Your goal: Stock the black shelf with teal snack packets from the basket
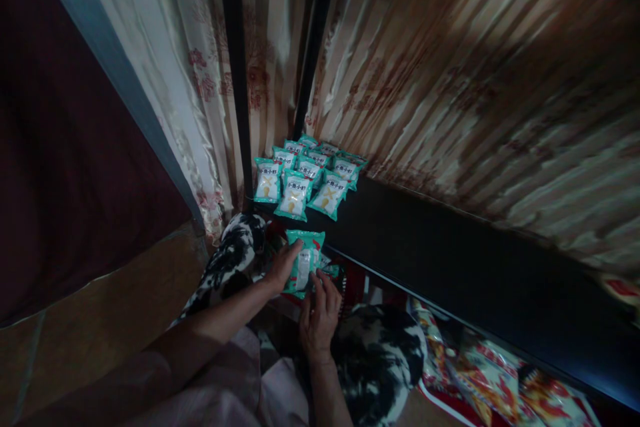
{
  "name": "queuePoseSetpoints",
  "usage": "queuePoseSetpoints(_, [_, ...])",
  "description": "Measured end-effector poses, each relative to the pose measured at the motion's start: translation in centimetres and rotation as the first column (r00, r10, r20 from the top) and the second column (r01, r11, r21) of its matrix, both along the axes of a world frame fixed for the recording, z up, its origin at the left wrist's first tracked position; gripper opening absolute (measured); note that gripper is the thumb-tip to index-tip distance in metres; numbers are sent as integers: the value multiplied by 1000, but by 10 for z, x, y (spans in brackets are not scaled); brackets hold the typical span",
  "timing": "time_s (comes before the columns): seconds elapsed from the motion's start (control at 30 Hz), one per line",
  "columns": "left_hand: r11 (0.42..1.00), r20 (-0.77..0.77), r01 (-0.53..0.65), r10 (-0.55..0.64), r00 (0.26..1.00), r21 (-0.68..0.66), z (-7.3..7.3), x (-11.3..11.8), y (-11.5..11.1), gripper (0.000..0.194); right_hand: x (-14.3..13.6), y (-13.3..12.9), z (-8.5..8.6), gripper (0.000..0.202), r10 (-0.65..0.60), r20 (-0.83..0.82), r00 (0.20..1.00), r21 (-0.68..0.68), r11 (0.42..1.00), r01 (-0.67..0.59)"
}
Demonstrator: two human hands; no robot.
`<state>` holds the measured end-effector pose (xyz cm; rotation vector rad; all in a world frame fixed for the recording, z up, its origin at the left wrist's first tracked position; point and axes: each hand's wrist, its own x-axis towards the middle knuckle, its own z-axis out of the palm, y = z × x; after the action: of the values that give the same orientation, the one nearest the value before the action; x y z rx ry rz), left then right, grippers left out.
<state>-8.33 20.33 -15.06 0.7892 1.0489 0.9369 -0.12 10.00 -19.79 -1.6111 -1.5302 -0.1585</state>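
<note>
A green-and-white snack bag (305, 270) is held in front of me, just off the shelf's front edge. My left hand (286, 265) grips its left side, thumb lying over the face of the bag. Against its lower right part rests my right hand (321, 310), fingers loosely bent and a little apart; whether they grip it I cannot tell. Beyond them, several matching snack bags (294, 195) stand leaning in rows at the left end of a black shelf (430, 240).
Below the shelf at right lie several red-and-white snack packages (487, 373). Pale patterned curtains (425, 67) hang behind it, with a dark post (235, 67) at the left corner. My knees in black-and-white patterned trousers (377, 360) flank the bag. A dark curtain (75, 147) hangs left.
</note>
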Motion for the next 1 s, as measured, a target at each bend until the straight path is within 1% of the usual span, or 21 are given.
queuePoseSetpoints(0.1, [1000,87,-12,14,996,-16,-7,2,1,45,2,1,-4,36,-61,-57,997,-5,998,60])
queuePoseSetpoints(0.2, [994,155,-28,44,987,-103,-14,3,2,47,3,1,-9,38,-66,-179,982,-72,996,54])
queuePoseSetpoints(0.27, [987,198,-38,69,978,-158,-16,4,2,47,4,1,-12,40,-67,-232,970,-104,994,43])
queuePoseSetpoints(0.33, [976,246,-33,86,965,-214,-15,4,2,45,4,1,-13,40,-79,-257,963,-113,992,51])
queuePoseSetpoints(0.47, [938,314,26,89,945,-345,-12,7,1,41,4,2,-12,40,-109,-271,957,-113,990,80])
queuePoseSetpoints(0.57, [912,354,70,85,931,-404,-8,9,1,39,5,3,-12,40,-144,-266,953,-127,985,113])
queuePoseSetpoints(0.67, [910,381,78,92,920,-408,-5,11,2,38,7,4,-11,37,-175,-215,961,-74,984,162])
queuePoseSetpoints(0.8, [927,386,40,116,915,-374,-3,11,1,37,9,5,-8,34,-211,-111,971,21,976,215])
queuePoseSetpoints(1.0, [942,372,40,92,923,-332,-6,10,0,45,9,4,-8,26,-197,-26,980,39,980,198])
